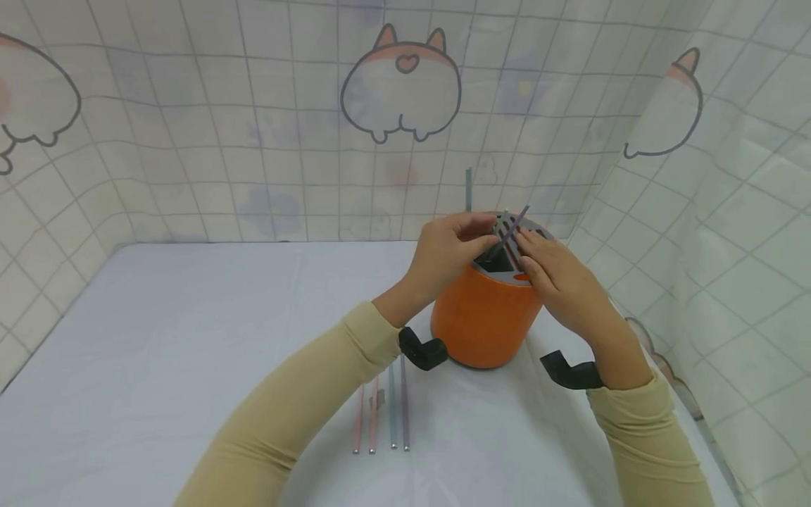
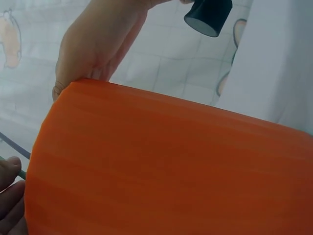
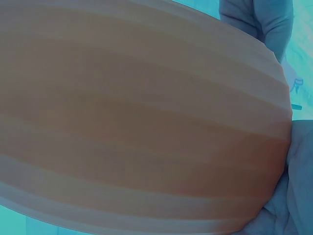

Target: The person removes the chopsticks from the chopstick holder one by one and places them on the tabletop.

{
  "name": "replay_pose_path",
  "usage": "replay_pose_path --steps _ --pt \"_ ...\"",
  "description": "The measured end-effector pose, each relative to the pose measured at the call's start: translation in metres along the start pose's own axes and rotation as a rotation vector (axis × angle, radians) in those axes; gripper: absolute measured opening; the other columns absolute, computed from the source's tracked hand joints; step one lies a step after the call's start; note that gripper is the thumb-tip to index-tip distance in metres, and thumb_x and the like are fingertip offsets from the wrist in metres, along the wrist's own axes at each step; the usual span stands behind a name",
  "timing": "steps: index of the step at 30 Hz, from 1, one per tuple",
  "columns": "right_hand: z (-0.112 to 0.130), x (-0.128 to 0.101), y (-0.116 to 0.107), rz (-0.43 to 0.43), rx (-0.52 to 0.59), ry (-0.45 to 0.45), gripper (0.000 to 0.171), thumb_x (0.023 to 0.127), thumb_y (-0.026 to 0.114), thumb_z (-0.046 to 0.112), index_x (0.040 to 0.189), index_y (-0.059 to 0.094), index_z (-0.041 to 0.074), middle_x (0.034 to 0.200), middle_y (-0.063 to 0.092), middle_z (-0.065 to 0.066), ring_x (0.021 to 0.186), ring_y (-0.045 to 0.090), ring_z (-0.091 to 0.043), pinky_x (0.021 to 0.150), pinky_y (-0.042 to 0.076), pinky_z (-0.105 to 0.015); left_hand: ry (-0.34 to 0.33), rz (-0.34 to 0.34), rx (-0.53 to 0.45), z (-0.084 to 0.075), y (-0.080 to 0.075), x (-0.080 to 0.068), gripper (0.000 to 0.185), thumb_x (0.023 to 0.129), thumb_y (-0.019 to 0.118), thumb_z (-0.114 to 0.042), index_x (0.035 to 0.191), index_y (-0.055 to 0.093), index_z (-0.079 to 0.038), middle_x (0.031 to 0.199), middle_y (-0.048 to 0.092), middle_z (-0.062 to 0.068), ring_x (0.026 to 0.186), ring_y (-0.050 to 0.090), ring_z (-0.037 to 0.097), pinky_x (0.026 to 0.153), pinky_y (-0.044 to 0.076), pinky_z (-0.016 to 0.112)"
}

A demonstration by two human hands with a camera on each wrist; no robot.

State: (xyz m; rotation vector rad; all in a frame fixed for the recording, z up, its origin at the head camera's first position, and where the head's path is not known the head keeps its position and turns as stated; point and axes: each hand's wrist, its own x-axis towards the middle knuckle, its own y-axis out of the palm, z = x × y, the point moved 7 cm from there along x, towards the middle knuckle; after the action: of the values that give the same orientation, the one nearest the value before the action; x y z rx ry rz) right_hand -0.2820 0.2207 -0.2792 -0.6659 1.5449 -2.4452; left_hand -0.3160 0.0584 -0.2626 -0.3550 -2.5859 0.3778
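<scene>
Sticks (image 1: pixel 517 222) (slim) — between left hand (image 1: pixel 448 243) and right hand (image 1: pixel 562 280), over orange container (image 1: pixel 481 317).

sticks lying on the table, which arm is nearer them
Left: its sleeve crosses over the sticks, partly hiding them in the head view; the right sleeve is off to their right.

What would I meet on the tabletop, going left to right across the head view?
First pink stick, second pink stick, pale blue stick, purple stick, orange container.

Orange container (image 1: pixel 484 320); pink, blue, purple sticks (image 1: pixel 373 431); white gridded backdrop (image 1: pixel 291 127).
</scene>
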Motion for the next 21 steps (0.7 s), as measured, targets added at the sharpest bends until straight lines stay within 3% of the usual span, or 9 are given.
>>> replay_pose_path --steps 10,13,17,21 --pt "-0.001 -0.001 -0.001 -0.001 -0.003 0.003 0.049 0.108 0.035 0.025 0.153 0.035 0.004 0.160 0.032 -0.019 0.150 0.027 -0.039 0.125 0.015 -0.057 0.014 -0.020 0.032 -0.002 0.004 0.003 0.021 0.094 0.069 -0.013 0.111 0.073 -0.002 0.111 0.075 0.009 0.102 0.071 0.017 0.085 0.057 0.015" --pt "0.000 -0.002 -0.001 0.002 -0.005 0.010 0.049 0.108 0.036 0.025 0.153 0.035 0.004 0.160 0.032 -0.019 0.150 0.026 -0.039 0.125 0.015 -0.057 0.021 -0.040 0.021 -0.006 0.001 0.002 0.019 0.095 0.067 -0.014 0.111 0.074 -0.004 0.107 0.076 0.008 0.092 0.069 0.016 0.074 0.054 0.012" --pt "0.000 -0.002 -0.002 -0.001 0.005 0.009 0.049 0.108 0.037 0.024 0.152 0.036 0.003 0.160 0.033 -0.021 0.149 0.027 -0.040 0.126 0.015 -0.055 0.064 -0.105 -0.011 -0.021 -0.011 0.001 0.019 0.096 0.067 -0.015 0.111 0.074 -0.005 0.105 0.076 0.007 0.092 0.068 0.015 0.076 0.055 0.013" --pt "-0.001 -0.002 -0.001 -0.012 0.004 0.001 0.048 0.108 0.037 0.024 0.151 0.038 0.002 0.158 0.034 -0.022 0.148 0.029 -0.041 0.125 0.017 -0.055 0.174 -0.167 -0.060 -0.045 -0.028 -0.002 0.018 0.094 0.068 -0.011 0.109 0.074 -0.002 0.106 0.076 0.010 0.102 0.071 0.016 0.089 0.057 0.018"
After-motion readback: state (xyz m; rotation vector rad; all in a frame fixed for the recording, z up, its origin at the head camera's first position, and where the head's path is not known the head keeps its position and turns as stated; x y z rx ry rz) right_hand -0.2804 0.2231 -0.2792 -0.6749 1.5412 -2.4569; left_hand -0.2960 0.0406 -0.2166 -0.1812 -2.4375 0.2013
